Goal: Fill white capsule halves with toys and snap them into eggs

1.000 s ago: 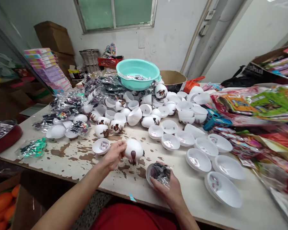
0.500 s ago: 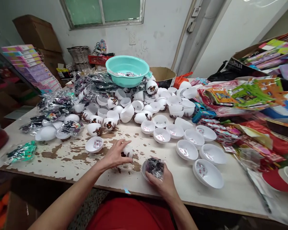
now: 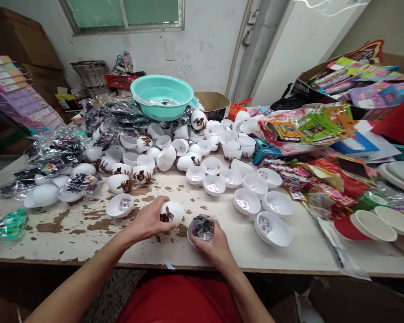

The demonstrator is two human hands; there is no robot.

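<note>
My left hand [image 3: 150, 218] is closed around a white plastic egg half [image 3: 175, 213] with a brown printed design, its rounded side facing up. My right hand [image 3: 215, 246] grips another white egg half [image 3: 190, 233], which holds a clear plastic packet of dark pieces [image 3: 203, 228]. The two halves are a short way apart, just above the table's front part. Left of my left hand, an egg half [image 3: 120, 206] lies with its hollow up and a small printed packet inside. To the right sit several more hollow-up halves [image 3: 247, 202], many with such packets.
Behind my hands a heap of egg halves [image 3: 166, 157] spreads over the worn table [image 3: 134, 255]. A turquoise basin [image 3: 163, 110] stands at the back. Bagged dark packets [image 3: 57, 148] lie left; colourful packets [image 3: 309, 128] and red-and-white cups [image 3: 363, 226] are on the right.
My left hand has closed on the printed egg half and raised it towards my right hand. The right hand still holds its half with the packet. The view has shifted to the right.
</note>
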